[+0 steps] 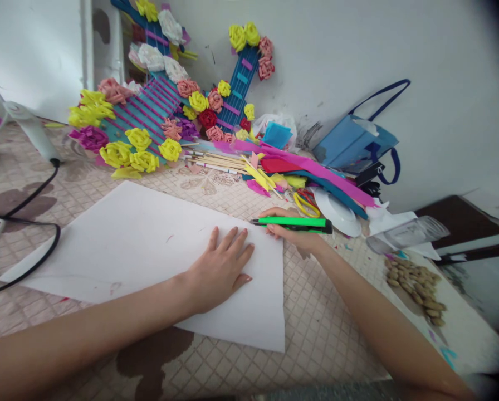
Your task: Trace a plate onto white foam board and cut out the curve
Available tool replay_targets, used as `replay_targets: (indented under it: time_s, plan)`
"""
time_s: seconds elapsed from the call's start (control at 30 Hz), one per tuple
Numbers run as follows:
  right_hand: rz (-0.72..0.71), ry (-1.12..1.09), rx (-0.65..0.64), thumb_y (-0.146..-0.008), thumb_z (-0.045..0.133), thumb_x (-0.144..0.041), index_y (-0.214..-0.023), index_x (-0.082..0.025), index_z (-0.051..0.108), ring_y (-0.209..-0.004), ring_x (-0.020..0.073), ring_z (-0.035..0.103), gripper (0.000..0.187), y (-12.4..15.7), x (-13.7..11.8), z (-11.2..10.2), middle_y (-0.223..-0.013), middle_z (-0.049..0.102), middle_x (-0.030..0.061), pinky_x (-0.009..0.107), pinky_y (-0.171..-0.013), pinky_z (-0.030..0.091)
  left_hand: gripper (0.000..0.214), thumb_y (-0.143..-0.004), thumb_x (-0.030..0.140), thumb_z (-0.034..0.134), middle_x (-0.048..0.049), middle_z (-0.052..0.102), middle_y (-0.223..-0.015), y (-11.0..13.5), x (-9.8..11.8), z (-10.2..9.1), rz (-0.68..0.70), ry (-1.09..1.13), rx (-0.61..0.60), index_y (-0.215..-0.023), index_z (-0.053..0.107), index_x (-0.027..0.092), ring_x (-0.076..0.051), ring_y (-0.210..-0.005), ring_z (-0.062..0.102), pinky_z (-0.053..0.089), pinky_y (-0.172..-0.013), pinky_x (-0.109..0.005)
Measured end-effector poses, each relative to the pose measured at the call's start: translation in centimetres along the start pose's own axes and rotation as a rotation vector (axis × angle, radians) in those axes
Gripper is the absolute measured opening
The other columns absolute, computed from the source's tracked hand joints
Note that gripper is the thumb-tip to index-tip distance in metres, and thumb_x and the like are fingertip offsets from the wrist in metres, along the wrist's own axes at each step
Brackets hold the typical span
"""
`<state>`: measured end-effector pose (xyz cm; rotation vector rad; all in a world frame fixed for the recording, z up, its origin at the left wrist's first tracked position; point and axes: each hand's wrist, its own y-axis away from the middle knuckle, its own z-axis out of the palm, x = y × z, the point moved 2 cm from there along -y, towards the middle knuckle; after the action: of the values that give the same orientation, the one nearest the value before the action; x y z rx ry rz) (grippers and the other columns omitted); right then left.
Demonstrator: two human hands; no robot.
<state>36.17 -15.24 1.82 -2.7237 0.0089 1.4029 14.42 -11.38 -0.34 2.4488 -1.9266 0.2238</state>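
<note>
A large white sheet of paper point(141, 245) lies flat on the patterned table. My left hand point(220, 270) rests palm down on its right part, fingers stretched out and slightly spread. My right hand point(293, 231) is just past the sheet's far right corner, fingers closed round a green marker point(293, 224) with a black cap end, held lying sideways with its tip toward the left.
Paper-flower crafts on blue frames point(157, 106) lean on the wall behind. Coloured paper strips and sticks point(274, 164), yellow scissors point(306, 206), a white plate point(339, 214), a blue bag point(353, 145), a clear bottle point(408, 234) and peanuts point(416, 287) crowd the right. A black cable point(32, 245) loops at left.
</note>
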Motion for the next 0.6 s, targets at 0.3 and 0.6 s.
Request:
replay_targets:
  time_s: [0.3,0.6]
  plan:
    - [0.001,0.027,-0.008,-0.084,0.059,-0.031,-0.109,-0.023,0.063,-0.072,0.0136,0.062,0.027,1.0,1.3,-0.4,-0.087,0.066,0.0017,0.025,-0.062,0.051,0.050,-0.095,0.041,0.041,-0.0177,0.032,-0.150,0.0,0.0,0.0,-0.004,-0.022,0.009,-0.138,0.043,0.015,-0.036,-0.137,0.028,0.025,-0.106,-0.060]
    - [0.010,0.016,0.044,-0.083,0.058,-0.028,-0.106,-0.024,0.065,-0.083,0.0172,0.064,0.025,1.9,0.7,-0.2,-0.100,0.066,0.0041,0.029,-0.068,0.053,0.050,-0.095,0.041,0.040,-0.0179,0.031,-0.150,0.0,0.0,0.1,-0.007,-0.015,0.013,-0.138,0.043,0.015,-0.036,-0.138,0.027,0.024,-0.106,-0.061]
